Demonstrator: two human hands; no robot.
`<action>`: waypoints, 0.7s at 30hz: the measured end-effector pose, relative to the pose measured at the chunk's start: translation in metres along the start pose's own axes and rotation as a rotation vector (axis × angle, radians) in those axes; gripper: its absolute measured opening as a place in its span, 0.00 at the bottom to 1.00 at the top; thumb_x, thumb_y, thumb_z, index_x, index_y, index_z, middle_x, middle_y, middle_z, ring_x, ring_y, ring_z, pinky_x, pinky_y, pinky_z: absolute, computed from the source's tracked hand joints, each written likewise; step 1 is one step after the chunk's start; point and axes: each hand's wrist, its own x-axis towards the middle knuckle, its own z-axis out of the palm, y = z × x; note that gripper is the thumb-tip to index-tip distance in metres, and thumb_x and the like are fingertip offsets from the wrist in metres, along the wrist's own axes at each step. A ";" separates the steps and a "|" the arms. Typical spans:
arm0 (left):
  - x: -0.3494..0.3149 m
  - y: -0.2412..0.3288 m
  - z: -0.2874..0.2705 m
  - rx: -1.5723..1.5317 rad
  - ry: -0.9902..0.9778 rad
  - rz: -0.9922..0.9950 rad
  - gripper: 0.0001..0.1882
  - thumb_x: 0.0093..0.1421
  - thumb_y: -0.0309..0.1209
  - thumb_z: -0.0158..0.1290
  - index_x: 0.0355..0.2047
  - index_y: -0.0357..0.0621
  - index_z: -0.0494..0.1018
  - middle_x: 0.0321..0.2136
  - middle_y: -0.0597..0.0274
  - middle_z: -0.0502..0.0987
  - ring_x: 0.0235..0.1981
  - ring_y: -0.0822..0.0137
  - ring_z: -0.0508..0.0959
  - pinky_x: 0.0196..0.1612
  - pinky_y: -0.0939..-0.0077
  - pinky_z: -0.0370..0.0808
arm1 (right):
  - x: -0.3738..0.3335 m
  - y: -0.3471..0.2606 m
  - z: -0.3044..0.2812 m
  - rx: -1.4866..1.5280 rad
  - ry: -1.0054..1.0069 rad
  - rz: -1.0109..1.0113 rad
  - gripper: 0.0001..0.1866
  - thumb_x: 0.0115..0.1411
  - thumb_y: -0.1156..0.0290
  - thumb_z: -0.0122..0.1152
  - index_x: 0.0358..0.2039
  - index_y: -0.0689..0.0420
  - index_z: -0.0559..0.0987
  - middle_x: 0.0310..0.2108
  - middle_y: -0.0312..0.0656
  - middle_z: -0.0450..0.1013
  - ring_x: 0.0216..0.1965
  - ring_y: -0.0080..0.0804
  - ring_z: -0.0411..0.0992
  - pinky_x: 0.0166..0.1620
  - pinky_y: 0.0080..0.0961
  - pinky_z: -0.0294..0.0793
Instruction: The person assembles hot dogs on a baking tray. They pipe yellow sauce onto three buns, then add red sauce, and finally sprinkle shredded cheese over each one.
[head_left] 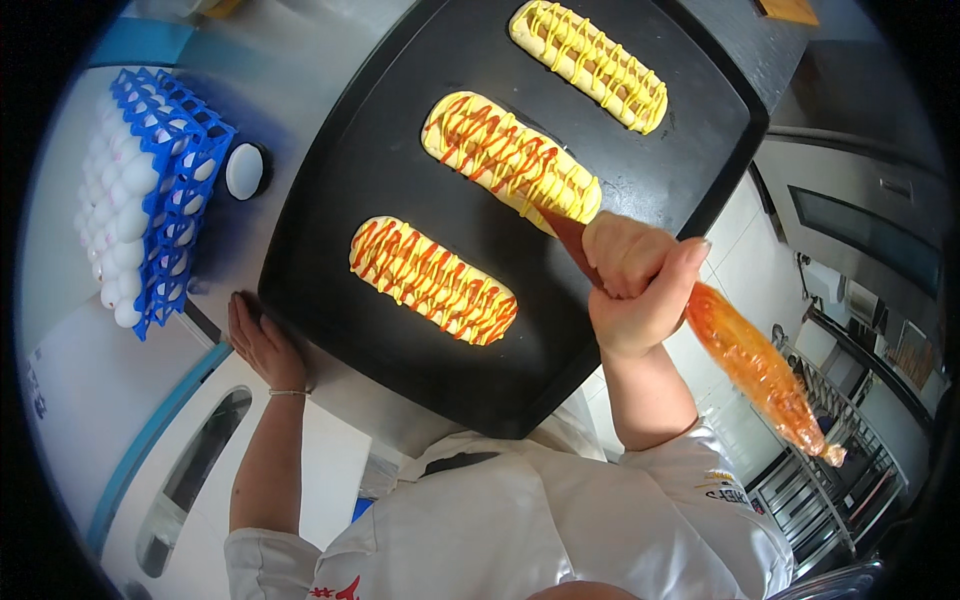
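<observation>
My right hand (635, 275) is closed round a clear piping bag (750, 365) of red sauce, its narrow tip reaching down to the right end of the middle bun (510, 160). That long bun carries yellow zigzags all along and red ones over its left and middle part. Nearer to me, another bun (435, 280) is striped with red and yellow from end to end. The far bun (588, 65) shows only yellow lines over a brown filling. All three lie on a black baking tray (390, 365). My left hand (265, 343) rests flat on the counter's edge, left of the tray, holding nothing.
Blue egg trays (185, 200) stacked with white eggs (125, 205) stand at the left of the steel counter (290, 75). A small round white-topped object (247, 171) sits between them and the baking tray. On the right, a metal rack (830, 480) stands on the tiled floor.
</observation>
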 end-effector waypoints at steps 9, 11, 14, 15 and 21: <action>0.004 0.004 -0.002 -0.011 -0.016 -0.025 0.25 0.69 0.37 0.36 0.65 0.49 0.58 0.65 0.57 0.58 0.66 0.55 0.57 0.69 0.60 0.48 | -0.008 -0.008 -0.007 -0.049 -0.039 0.022 0.31 0.72 0.51 0.31 0.11 0.49 0.54 0.07 0.31 0.51 0.11 0.25 0.46 0.21 0.27 0.50; 0.003 0.001 -0.001 -0.009 0.001 0.002 0.25 0.69 0.36 0.36 0.65 0.48 0.58 0.64 0.56 0.59 0.65 0.55 0.57 0.69 0.60 0.49 | -0.008 -0.011 -0.007 -0.067 -0.046 0.000 0.31 0.72 0.51 0.31 0.11 0.49 0.55 0.07 0.31 0.51 0.11 0.25 0.45 0.21 0.27 0.49; 0.001 0.002 -0.001 -0.018 0.016 0.020 0.25 0.69 0.36 0.37 0.65 0.48 0.58 0.64 0.55 0.59 0.65 0.54 0.57 0.69 0.59 0.50 | 0.005 -0.009 -0.029 -0.047 0.042 -0.039 0.31 0.73 0.52 0.32 0.11 0.49 0.55 0.07 0.30 0.51 0.11 0.23 0.44 0.20 0.26 0.48; 0.001 0.002 -0.001 -0.025 0.022 0.024 0.25 0.69 0.36 0.37 0.65 0.48 0.59 0.64 0.55 0.59 0.65 0.54 0.58 0.68 0.59 0.50 | 0.005 -0.010 -0.030 -0.068 0.046 -0.048 0.31 0.73 0.52 0.31 0.11 0.49 0.55 0.07 0.30 0.51 0.11 0.24 0.45 0.20 0.26 0.48; 0.003 0.002 -0.001 -0.069 0.041 0.036 0.25 0.69 0.37 0.37 0.65 0.47 0.60 0.64 0.54 0.60 0.64 0.53 0.59 0.67 0.59 0.51 | -0.018 -0.005 -0.026 0.017 0.044 -0.026 0.32 0.73 0.51 0.31 0.10 0.49 0.54 0.07 0.31 0.50 0.11 0.25 0.45 0.20 0.27 0.48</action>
